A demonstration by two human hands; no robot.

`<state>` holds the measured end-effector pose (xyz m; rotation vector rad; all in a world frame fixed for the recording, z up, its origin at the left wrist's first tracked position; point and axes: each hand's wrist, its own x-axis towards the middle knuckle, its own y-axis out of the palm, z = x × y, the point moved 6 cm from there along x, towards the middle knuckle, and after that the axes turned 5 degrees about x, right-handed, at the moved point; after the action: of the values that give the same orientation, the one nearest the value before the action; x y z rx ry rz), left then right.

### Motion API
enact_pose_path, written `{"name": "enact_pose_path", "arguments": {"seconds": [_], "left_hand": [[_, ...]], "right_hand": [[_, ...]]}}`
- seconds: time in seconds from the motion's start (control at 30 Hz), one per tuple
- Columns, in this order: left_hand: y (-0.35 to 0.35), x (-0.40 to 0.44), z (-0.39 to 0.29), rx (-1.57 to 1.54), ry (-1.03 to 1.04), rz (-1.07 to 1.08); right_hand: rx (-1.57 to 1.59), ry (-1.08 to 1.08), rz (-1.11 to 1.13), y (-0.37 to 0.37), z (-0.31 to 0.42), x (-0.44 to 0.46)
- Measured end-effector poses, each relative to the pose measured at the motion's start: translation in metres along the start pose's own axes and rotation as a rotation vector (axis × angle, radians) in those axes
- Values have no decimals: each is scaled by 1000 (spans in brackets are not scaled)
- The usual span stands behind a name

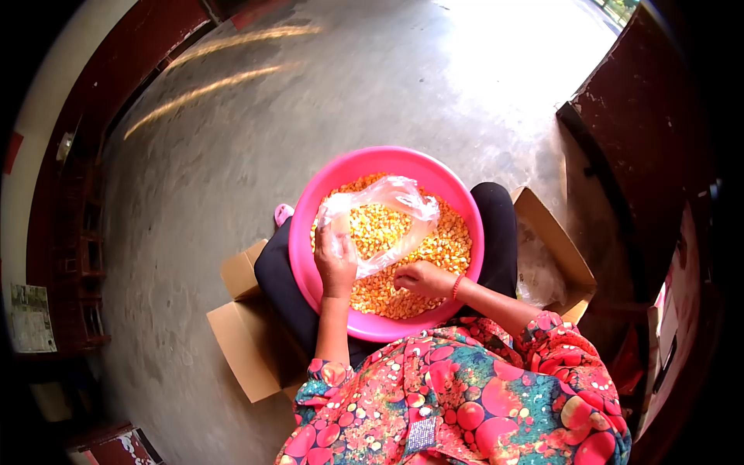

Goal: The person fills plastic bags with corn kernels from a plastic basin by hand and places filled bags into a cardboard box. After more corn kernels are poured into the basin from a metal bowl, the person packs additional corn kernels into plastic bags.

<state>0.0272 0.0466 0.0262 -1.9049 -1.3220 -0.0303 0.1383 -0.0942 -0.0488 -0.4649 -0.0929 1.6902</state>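
Note:
A pink tub (300, 267) full of yellow-orange corn kernels (451, 249) rests on my lap between my knees. Over the kernels is a clear plastic bag (403, 195), its mouth spread wide, with kernels showing inside its rim. My left hand (335, 260) grips the bag's left edge, fingers closed on the film. At the bag's lower right, my right hand (422, 279) is low over the kernels with its fingers curled down. Its fingertips are partly hidden, so I cannot make out what they hold.
An open cardboard box (246, 349) stands by my left leg. Another cardboard box (552, 232) on my right holds clear plastic bags (539, 271). Dark red furniture (643, 116) lines the right side. Wooden stools or shelving (84, 256) stand along the left wall. The floor (194, 201) is concrete.

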Motion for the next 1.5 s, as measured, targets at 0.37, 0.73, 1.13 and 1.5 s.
{"name": "enact_pose_path", "arguments": {"seconds": [0.37,0.73,1.13,1.5], "left_hand": [[-7,-3,-1,26,-2,-29],[-15,-1,-6,-4,-91,-3],[-16,2,-11,-76,-80,12],[-8,-3,3,-48,-77,14]], "right_hand": [[1090,433,135,-1,36,-16],[1188,125,-341,-45,50,51],[259,-68,-596,-73,19,50],[49,-235,298,2,70,14]]}}
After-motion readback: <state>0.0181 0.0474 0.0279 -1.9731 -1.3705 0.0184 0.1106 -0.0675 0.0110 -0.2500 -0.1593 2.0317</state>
